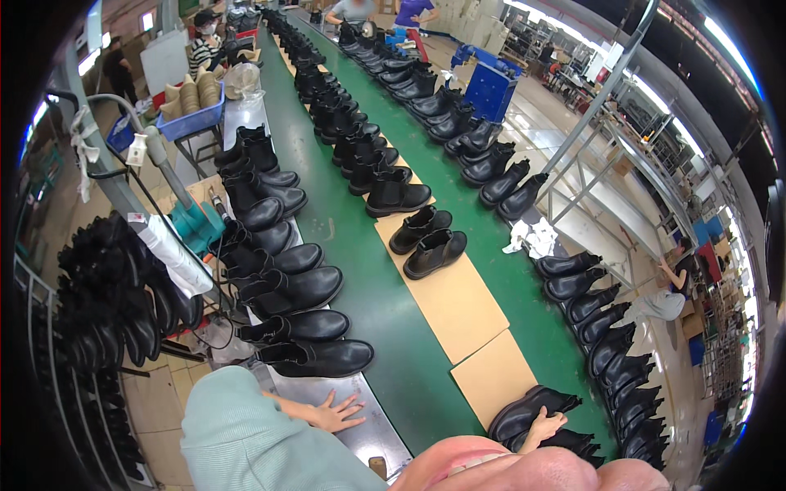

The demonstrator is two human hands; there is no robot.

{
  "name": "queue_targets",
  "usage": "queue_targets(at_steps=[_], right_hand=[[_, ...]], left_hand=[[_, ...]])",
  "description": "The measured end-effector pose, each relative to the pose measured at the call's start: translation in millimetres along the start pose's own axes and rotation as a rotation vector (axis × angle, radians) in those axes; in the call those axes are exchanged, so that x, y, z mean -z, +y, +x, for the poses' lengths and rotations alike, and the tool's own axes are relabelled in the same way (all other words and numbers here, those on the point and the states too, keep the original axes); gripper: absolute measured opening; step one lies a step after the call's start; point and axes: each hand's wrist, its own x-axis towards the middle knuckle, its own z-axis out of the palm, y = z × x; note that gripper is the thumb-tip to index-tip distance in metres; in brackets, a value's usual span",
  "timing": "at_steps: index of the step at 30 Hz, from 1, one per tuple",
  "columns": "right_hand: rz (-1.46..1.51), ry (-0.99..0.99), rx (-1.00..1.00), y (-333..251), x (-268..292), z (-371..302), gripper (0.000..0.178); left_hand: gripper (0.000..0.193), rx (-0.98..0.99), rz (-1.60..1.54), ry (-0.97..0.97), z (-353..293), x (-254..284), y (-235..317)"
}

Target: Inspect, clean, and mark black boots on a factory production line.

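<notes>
Head: left hand (332,416) splayed on metal (381,434); right (544,427) curled on glossy boot (514,417) (grip unclear).

Bright indoor light reaches me from long white tube lamps (729,45) overhead, the one at upper right washed out to plain white with a bluish fringe beyond it. Pale highlights sit on the glossy black leather boots (336,358) and the smooth silver metal ledge (360,438) around my bare left hand (334,416), which looks fairly crisp. My view bends strongly toward a black rim, and the flat green belt (336,233) softens in the distance.
</notes>
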Motion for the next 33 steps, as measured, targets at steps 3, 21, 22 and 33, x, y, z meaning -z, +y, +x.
queue_targets(at_steps=[3,21,22,33], right_hand=[[0.058,0.144,0.133,16,-8,-12,0.036],[0.442,-0.730,1.295,-100,118,-316,0.019],[0.561,-0.766,1.485,-107,116,-318,0.020],[0.605,-1.019,-0.453,-40,29,-369,0.074]], left_hand=[[0.109,0.043,0.089,0.108,4,-22,-4],[0.066,0.377,-0.675,0.320,-20,87,29],[0.074,0.466,-0.890,0.493,-12,54,12],[0.065,0.700,-1.545,0.465,-38,38,1]])
